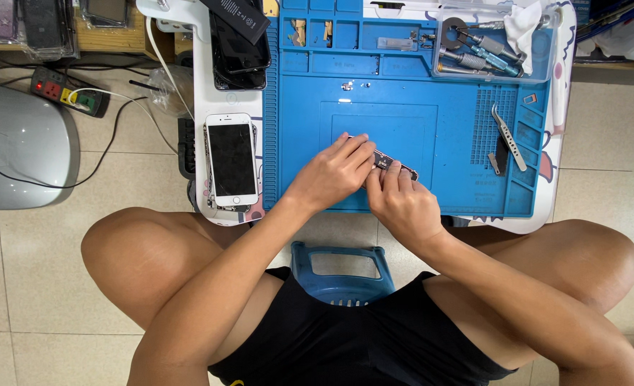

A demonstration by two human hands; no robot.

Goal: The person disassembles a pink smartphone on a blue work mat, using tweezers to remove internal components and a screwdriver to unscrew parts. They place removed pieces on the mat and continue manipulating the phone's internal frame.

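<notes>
I am sitting low on a blue stool (342, 270), knees spread, leaning over the small worktop (561, 93). My left hand (331, 174) and right hand (401, 202) are meeting at the near edge of the blue repair mat (374, 93), both pinching a small dark circuit board (390, 163) between fingertips; each grip is closing on that board, which is lying just above the mat, half hidden by my fingers. To do this well, I judge I should be bracing my wrists on the mat, pressing lightly, and holding the board by its edges. Just left of my left hand a white smartphone (232, 159) is lying face up. To the right, tweezers (507, 136) are resting on the mat's ridged section. Farther off, a clear tray of screwdrivers (488, 50) is sitting at the far right, and dark phone parts (239, 43) are stacked at the far left.
</notes>
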